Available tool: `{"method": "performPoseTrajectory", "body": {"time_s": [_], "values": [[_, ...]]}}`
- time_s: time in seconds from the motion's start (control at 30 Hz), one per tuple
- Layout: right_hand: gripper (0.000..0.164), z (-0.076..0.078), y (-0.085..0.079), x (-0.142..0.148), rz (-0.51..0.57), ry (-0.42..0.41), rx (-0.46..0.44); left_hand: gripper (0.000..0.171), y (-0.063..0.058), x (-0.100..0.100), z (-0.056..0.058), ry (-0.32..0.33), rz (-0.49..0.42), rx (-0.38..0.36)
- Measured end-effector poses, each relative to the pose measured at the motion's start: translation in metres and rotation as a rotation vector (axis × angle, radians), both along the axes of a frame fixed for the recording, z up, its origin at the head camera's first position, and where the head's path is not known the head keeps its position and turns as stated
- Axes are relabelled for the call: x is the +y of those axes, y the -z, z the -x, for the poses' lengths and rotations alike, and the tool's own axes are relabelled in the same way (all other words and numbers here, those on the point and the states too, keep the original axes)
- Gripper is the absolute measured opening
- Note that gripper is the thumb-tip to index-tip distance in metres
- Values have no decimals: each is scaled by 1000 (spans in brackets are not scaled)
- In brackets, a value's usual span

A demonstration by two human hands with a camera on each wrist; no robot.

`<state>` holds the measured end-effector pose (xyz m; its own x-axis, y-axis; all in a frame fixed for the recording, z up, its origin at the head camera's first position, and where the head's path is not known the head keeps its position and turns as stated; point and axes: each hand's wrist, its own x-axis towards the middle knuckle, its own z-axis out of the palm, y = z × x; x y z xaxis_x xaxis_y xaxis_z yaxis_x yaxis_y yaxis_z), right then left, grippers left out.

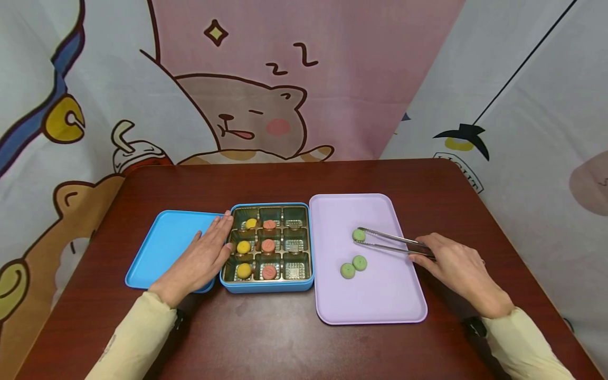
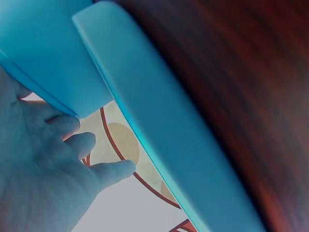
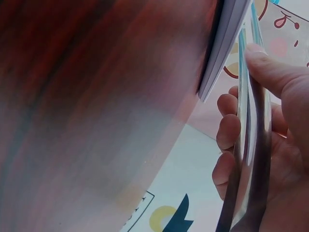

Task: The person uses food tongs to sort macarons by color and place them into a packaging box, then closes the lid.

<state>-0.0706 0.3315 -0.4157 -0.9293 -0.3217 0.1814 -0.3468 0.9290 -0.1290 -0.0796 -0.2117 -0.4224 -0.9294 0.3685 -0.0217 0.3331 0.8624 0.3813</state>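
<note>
My right hand [image 1: 456, 269] grips metal tongs [image 1: 391, 237], thumb on one side and curled fingers on the other, as the right wrist view shows. Over the lilac tray [image 1: 370, 309], the tongs' tips stand on either side of a small round green piece [image 1: 358, 235]. Two more green pieces [image 1: 348, 271] lie nearer the front of the tray. My left hand [image 1: 199, 258], fingers straight, rests at the left side of the blue box [image 1: 266, 287]. Inside the box, a gold divided insert [image 1: 295, 246] carries yellow pieces [image 1: 244, 247] down its left column and pink pieces [image 1: 268, 246] down its middle.
A flat blue lid [image 1: 163, 243] lies left of the box, partly under my left hand and forearm. Box and tray stand side by side on the dark wooden table [image 1: 266, 338]. Behind the table hangs a cartoon-printed cloth [image 1: 361, 79].
</note>
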Motion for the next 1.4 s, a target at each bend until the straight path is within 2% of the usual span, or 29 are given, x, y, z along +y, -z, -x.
{"method": "performPoseTrajectory", "body": {"time_s": [0.3,0.87,1.4], "values": [[45,0,0,0,-7,8,-18,65,0,0,-1,-3,5,0],[42,0,-2,-1,-14,-7,7,65,0,0,0,-3,3,-1],[43,-6,-9,-6,17,-40,68,65,0,0,0,-1,8,-4]]}}
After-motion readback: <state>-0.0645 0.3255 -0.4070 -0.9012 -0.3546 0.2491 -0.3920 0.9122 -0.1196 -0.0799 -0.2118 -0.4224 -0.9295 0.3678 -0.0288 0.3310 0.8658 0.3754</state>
